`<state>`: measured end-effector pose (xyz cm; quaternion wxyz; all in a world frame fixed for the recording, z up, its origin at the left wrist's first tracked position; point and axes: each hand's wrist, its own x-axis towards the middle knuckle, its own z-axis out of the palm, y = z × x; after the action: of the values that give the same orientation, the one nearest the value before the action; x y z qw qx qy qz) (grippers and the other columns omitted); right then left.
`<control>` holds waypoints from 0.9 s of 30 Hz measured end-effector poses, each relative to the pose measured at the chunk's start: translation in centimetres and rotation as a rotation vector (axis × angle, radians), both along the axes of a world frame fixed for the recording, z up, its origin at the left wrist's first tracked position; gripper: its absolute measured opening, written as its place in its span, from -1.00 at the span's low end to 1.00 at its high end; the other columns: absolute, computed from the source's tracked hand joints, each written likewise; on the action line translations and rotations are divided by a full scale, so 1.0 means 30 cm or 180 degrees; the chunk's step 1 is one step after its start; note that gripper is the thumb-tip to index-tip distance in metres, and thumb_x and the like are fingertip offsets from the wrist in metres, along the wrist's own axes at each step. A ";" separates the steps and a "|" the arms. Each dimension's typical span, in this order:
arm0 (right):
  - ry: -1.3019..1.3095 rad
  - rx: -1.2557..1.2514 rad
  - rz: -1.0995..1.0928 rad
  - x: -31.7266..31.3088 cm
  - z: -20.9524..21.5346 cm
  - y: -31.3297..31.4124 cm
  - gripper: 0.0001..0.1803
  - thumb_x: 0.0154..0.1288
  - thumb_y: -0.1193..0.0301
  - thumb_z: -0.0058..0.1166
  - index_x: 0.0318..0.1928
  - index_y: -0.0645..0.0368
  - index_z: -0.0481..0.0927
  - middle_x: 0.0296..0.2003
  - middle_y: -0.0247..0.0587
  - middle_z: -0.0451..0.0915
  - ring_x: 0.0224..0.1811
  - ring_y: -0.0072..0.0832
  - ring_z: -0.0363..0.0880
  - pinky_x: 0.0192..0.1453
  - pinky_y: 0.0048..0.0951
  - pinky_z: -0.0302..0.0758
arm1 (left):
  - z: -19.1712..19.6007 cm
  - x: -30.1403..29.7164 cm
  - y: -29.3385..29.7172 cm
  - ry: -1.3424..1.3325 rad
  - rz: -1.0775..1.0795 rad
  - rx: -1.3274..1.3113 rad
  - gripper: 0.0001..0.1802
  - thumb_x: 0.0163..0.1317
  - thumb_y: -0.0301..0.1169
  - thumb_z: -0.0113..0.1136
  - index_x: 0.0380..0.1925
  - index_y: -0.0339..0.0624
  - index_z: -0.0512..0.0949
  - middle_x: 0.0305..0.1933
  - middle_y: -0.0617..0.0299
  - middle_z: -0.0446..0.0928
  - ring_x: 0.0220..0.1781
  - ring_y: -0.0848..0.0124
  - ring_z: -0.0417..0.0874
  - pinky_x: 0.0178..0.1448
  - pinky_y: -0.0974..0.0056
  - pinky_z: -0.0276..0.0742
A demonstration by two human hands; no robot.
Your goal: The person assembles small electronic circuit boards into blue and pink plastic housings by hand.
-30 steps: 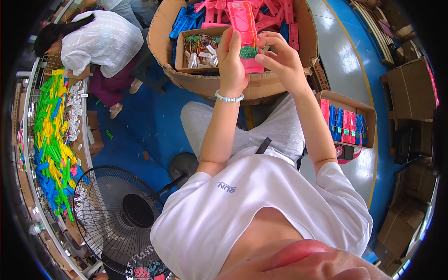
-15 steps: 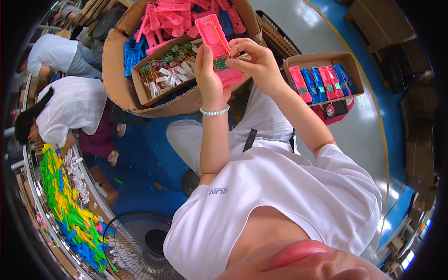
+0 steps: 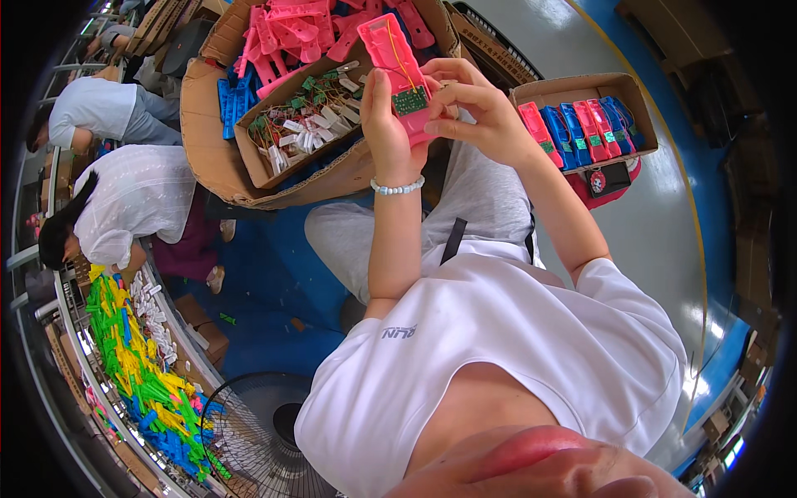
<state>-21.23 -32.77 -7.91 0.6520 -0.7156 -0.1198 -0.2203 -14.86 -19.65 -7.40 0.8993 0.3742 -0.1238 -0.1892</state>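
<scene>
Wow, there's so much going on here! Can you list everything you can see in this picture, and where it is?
Pink plastic shell: one, pink, held up in both hands.
Circuit board: one, green, on the shell, with thin wires.
Big cardboard box: one, brown, ahead, holding pink and blue shells.
Inner tray: one, brown, full of small green and white parts.
Small cardboard box: one, brown, at right, with a row of pink and blue shells.
Coloured parts: many, green, yellow, blue, on the bench at left.
Fan: one, black, lower left.
Co-workers: two, white tops, at left.
Bead bracelet: one, white, left wrist.
Left hand: gripping the shell.
Right hand: fingers at the board.
</scene>
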 end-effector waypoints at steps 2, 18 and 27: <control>-0.0171 -0.0267 0.0064 -0.007 0.003 0.003 -0.81 0.14 0.55 0.32 -0.21 0.21 0.65 0.09 -0.25 0.45 0.06 -0.55 0.51 0.06 -0.51 0.51 | 0.010 0.003 0.000 -0.0005 -0.0033 0.0106 -0.77 0.51 -0.23 -0.04 -0.11 -0.15 0.45 -0.26 0.20 0.62 -0.39 0.41 0.66 -0.28 0.33 0.61; -0.0139 -0.1366 0.0408 -0.181 0.008 -0.046 -0.74 0.02 0.43 0.43 -0.28 0.16 0.64 0.35 -0.05 0.31 0.40 -0.06 0.23 0.28 -0.11 0.39 | -0.078 0.038 -0.023 0.0129 0.0221 0.0091 -0.52 0.51 -0.03 -0.14 0.07 -0.23 0.40 -0.18 0.04 0.59 -0.24 0.26 0.65 -0.16 0.17 0.64; 0.0931 -0.0610 -0.1398 -0.323 -0.086 -0.099 -0.56 0.02 0.47 0.46 -0.09 0.22 0.54 0.13 -0.13 0.52 0.02 -0.32 0.58 0.08 -0.36 0.56 | -0.237 -0.224 -0.162 -0.0098 -0.1076 0.0879 -0.50 0.53 -0.16 -0.09 0.31 -0.23 0.29 0.14 0.12 0.52 0.10 0.31 0.56 0.09 0.24 0.55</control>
<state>-30.93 -35.75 -10.50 0.5283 -0.8070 0.1133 -0.2384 -21.58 -24.50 -14.52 0.7930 0.4706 -0.1714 -0.3467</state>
